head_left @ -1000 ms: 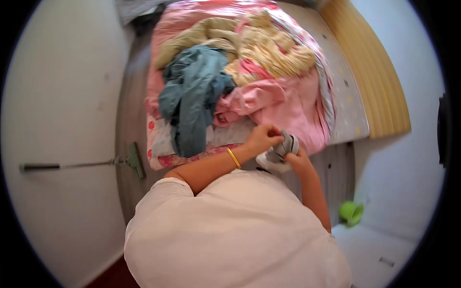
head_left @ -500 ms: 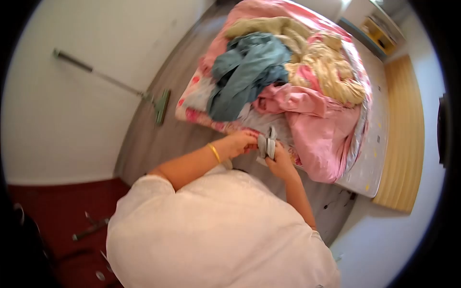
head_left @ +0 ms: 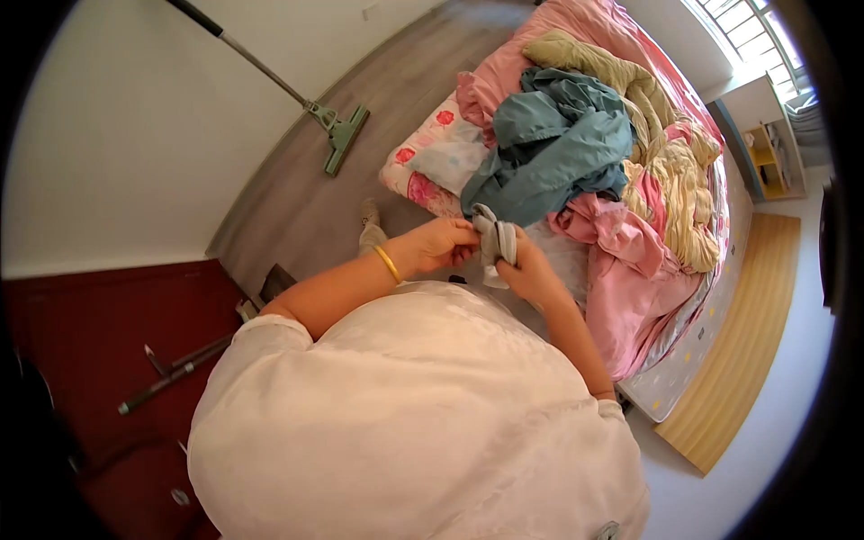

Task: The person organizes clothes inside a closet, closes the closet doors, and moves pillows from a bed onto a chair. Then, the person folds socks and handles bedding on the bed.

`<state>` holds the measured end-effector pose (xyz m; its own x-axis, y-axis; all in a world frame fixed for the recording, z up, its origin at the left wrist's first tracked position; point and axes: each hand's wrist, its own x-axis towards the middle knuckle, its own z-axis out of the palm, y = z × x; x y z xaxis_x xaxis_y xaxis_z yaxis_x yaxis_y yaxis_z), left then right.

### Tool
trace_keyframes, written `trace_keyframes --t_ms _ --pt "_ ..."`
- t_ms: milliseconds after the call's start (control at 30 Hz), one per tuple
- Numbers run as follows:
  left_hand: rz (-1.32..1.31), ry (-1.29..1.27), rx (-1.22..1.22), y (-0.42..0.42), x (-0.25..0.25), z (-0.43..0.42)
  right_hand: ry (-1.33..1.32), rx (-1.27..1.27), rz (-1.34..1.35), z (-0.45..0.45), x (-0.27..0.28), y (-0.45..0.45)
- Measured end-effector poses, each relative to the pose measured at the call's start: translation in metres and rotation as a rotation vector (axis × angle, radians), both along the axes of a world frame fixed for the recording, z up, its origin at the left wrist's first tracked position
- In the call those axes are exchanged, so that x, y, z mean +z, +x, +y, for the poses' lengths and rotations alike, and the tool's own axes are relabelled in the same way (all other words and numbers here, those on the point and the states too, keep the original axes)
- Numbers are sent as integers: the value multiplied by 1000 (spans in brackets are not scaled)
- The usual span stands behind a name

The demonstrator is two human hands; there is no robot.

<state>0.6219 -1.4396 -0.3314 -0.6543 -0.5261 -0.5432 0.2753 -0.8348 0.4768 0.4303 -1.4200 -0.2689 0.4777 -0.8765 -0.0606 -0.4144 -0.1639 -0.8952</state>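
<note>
A small grey and white bundle of cloth [head_left: 493,241] is held up in front of my body, near the bed's corner. My right hand [head_left: 529,267] grips it from the right side. My left hand [head_left: 443,244], with a gold bangle at the wrist, is closed at the bundle's left edge, its fingertips pinched on the cloth. Just beyond the hands lies a crumpled blue-green cloth [head_left: 562,144] on the bed. A pink cloth [head_left: 630,297] hangs toward the bed's near edge.
A green-headed mop [head_left: 344,139] leans by the left wall. Yellow [head_left: 679,198] and olive [head_left: 598,61] bedding lies farther back. A wooden headboard [head_left: 738,346] is at right, a shelf [head_left: 767,157] beyond. A dark red door [head_left: 108,333] stands lower left.
The view has turned, so the bed now sits farther right and more of the red door, shelf and window shows. Both hands remain on the grey cloth, whose folds have shifted.
</note>
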Motion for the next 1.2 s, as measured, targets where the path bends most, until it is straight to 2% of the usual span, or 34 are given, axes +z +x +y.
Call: trace_keyframes --t_ms 67,100,133,200,233,333,433,533,633,733,833,933,1033,1100,1167,1200 --pt "19 -63 169 48 1 -40 371 -199 -295 -40 -18 36" --pt "41 -75 281 76 2 -66 584 -266 -329 -69 -12 54" --pt "65 -96 399 104 5 -96 592 -298 -343 -102 -23 68" --pt "134 -33 484 163 12 -136 641 -343 -356 -153 -50 98" --pt "164 -15 543 189 17 -155 744 -321 -526 -177 -53 115" --pt "147 56 698 255 34 -195 773 -230 -651 -247 -56 156" --pt "60 14 819 304 39 -230 803 -264 -713 -297 -53 191" --pt "-627 -676 898 337 17 -266 806 -292 -724 -342 -47 217" --pt "-831 -606 958 359 15 -299 756 -335 -714 -385 -51 232" --pt "-878 -545 980 369 17 -337 566 -316 -558 -427 -67 241" --pt "-759 -371 1161 388 -7 -391 -51 -486 114 -469 -66 241" --pt "-471 -290 1174 385 22 -453 -212 -648 200 -532 -85 215" --pt "-421 -403 1045 362 21 -529 121 -479 -66 -586 -84 215" --pt "-328 -433 947 322 28 -596 342 -455 -41 -626 -78 226" --pt "-215 -388 836 269 39 -648 335 -453 -166 -663 -81 235" --pt "-177 -347 783 243 50 -673 362 -401 -118 -684 -70 234"
